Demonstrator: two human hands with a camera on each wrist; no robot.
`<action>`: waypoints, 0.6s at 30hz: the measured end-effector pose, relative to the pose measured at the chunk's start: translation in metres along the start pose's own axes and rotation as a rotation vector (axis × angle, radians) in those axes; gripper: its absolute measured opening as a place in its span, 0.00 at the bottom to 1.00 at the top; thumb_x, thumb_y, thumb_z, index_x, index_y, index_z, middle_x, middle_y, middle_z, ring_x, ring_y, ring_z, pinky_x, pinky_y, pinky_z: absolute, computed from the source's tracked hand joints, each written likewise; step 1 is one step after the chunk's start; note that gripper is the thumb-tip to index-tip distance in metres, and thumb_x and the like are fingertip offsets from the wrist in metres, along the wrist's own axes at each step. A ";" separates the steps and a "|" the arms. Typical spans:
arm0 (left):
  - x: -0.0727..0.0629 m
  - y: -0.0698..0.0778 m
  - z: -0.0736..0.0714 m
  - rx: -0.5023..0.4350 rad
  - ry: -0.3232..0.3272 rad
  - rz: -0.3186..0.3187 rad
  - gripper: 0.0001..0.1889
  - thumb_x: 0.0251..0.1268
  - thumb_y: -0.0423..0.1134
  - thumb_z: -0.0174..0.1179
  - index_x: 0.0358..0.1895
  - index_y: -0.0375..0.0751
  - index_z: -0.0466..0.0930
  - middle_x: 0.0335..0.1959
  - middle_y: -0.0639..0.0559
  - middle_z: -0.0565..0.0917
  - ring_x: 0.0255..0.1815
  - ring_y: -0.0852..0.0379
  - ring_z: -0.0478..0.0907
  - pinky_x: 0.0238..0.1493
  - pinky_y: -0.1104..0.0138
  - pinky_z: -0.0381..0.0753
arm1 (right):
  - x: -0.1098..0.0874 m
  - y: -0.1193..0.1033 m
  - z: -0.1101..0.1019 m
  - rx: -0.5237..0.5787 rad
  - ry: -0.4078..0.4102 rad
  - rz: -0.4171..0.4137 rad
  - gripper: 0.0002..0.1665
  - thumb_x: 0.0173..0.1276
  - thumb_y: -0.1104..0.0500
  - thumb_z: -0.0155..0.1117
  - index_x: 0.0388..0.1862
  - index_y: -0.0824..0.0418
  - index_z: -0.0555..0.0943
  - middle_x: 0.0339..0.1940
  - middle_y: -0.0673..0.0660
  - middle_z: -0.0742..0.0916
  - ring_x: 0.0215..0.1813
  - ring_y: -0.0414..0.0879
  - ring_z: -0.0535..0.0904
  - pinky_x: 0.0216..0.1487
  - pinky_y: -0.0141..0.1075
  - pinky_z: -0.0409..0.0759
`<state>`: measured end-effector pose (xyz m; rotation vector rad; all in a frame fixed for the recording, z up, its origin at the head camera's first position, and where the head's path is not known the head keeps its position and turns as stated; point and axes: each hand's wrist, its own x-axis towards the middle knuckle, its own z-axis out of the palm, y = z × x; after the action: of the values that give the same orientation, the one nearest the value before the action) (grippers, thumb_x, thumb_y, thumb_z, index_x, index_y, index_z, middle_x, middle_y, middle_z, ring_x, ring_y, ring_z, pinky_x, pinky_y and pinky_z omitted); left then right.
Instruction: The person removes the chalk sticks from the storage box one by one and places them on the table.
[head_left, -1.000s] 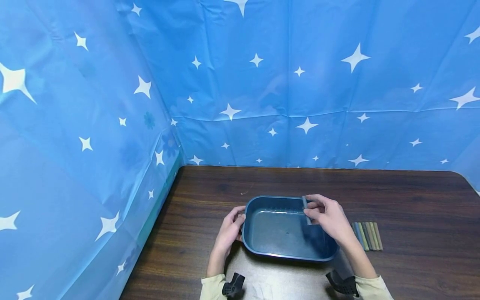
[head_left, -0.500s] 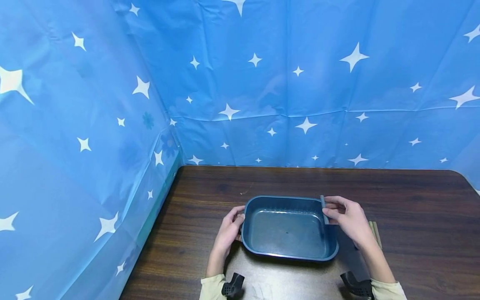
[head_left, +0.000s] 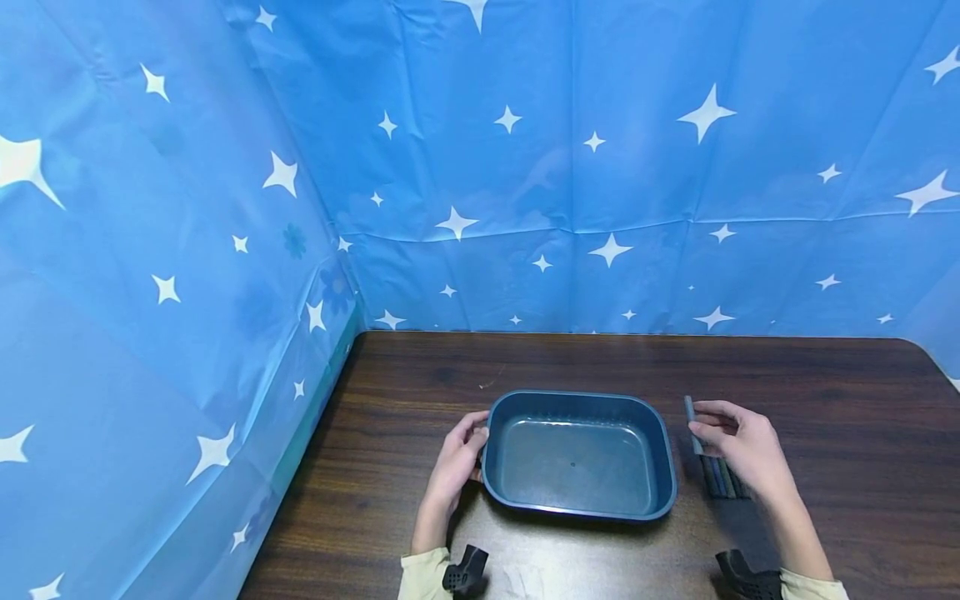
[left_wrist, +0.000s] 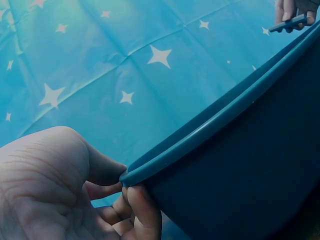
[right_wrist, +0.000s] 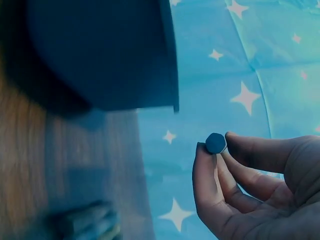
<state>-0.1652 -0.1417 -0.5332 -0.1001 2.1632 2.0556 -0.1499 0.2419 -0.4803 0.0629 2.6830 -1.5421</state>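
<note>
A blue rectangular plastic basin (head_left: 570, 483) with rounded corners stands on the table with nothing inside it. My left hand (head_left: 454, 457) pinches its left rim, thumb on top and fingers beneath, as the left wrist view shows. My right hand (head_left: 741, 437) is beyond the basin's right side and holds a slim blue-grey stick (head_left: 692, 421) between thumb and fingertips. In the right wrist view the stick's end (right_wrist: 216, 143) is six-sided. Below this hand lies a row of several similar coloured sticks (head_left: 720, 479), partly hidden by it.
The dark wood table (head_left: 420, 367) reaches back to a blue curtain (head_left: 525, 183) with white stars. Another side of the curtain borders the table's left edge. A black camera mount (head_left: 467, 569) sits on each wrist by the sleeve.
My right hand has moved right with the stick, from over the basin to over the row of sticks. The left hand and basin have stayed put.
</note>
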 end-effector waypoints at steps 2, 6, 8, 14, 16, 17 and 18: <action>0.000 0.000 0.000 0.000 0.001 -0.001 0.21 0.80 0.34 0.48 0.69 0.30 0.72 0.43 0.41 0.79 0.28 0.57 0.75 0.16 0.71 0.77 | -0.001 0.005 -0.004 -0.015 0.005 0.010 0.27 0.79 0.60 0.62 0.68 0.77 0.73 0.54 0.73 0.85 0.40 0.34 0.84 0.41 0.40 0.89; 0.000 0.000 0.000 -0.002 0.002 -0.010 0.21 0.80 0.35 0.47 0.69 0.30 0.72 0.45 0.38 0.79 0.29 0.56 0.76 0.16 0.70 0.78 | -0.004 0.014 -0.012 -0.045 0.024 0.024 0.27 0.78 0.60 0.62 0.67 0.78 0.73 0.52 0.72 0.86 0.37 0.35 0.84 0.38 0.38 0.88; 0.000 0.001 0.000 -0.002 0.004 -0.016 0.21 0.80 0.35 0.48 0.69 0.31 0.72 0.46 0.38 0.79 0.30 0.56 0.76 0.17 0.70 0.78 | -0.005 0.018 -0.016 -0.063 0.036 0.032 0.26 0.78 0.60 0.61 0.67 0.78 0.74 0.51 0.72 0.86 0.36 0.37 0.84 0.36 0.38 0.88; 0.000 0.000 0.000 0.013 0.008 -0.016 0.21 0.80 0.35 0.48 0.69 0.31 0.72 0.46 0.38 0.79 0.31 0.55 0.75 0.17 0.70 0.78 | -0.009 0.030 -0.026 -0.140 0.070 0.057 0.25 0.78 0.60 0.61 0.65 0.78 0.75 0.48 0.70 0.87 0.33 0.41 0.84 0.31 0.38 0.84; 0.001 -0.001 0.000 0.015 0.006 -0.012 0.21 0.80 0.35 0.48 0.69 0.30 0.72 0.46 0.38 0.78 0.31 0.55 0.75 0.17 0.70 0.78 | -0.009 0.034 -0.029 -0.179 0.087 0.055 0.25 0.78 0.60 0.62 0.64 0.77 0.76 0.47 0.69 0.88 0.33 0.40 0.82 0.30 0.37 0.82; 0.001 -0.001 0.000 0.015 0.006 -0.011 0.21 0.80 0.35 0.48 0.69 0.30 0.72 0.45 0.38 0.78 0.31 0.55 0.75 0.17 0.70 0.78 | -0.009 0.036 -0.031 -0.201 0.098 0.052 0.24 0.77 0.60 0.62 0.63 0.78 0.76 0.46 0.69 0.88 0.33 0.40 0.82 0.29 0.37 0.80; 0.001 -0.002 0.000 0.015 0.004 -0.008 0.21 0.80 0.35 0.47 0.69 0.30 0.72 0.45 0.38 0.78 0.30 0.55 0.75 0.17 0.70 0.78 | -0.009 0.038 -0.032 -0.223 0.109 0.048 0.24 0.77 0.61 0.63 0.62 0.78 0.77 0.45 0.69 0.88 0.33 0.41 0.81 0.29 0.37 0.78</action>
<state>-0.1661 -0.1415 -0.5350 -0.1113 2.1762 2.0367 -0.1397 0.2885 -0.4963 0.2069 2.8957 -1.2526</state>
